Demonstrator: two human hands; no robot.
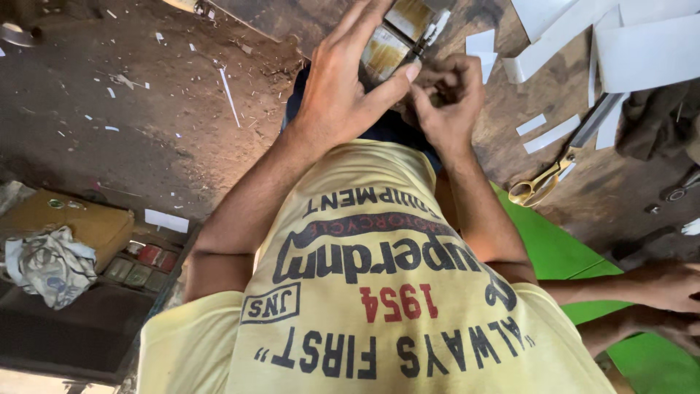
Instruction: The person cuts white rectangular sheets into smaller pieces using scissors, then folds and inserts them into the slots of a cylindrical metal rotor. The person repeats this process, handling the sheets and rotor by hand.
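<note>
My left hand [341, 82] reaches forward over a brown worktable [510, 146], fingers stretched. Its thumb presses on a small stack of yellowish-white cards with a metal clip [394, 36], and it holds this stack. My right hand [448, 102] is just right of it, fingers curled tight, knuckles against the left thumb and the stack's lower edge. Whether something small sits in the curled fingers is hidden. My yellow printed T-shirt [364, 306] fills the lower middle.
Gold-handled scissors [541, 182] lie on the table at the right, with white paper strips [627, 51] beyond them. Another person's hands [660, 288] rest on a green sheet [561, 255] at lower right. On the left are a cardboard box [80, 219], a crumpled cloth [47, 263] and small tins [142, 264].
</note>
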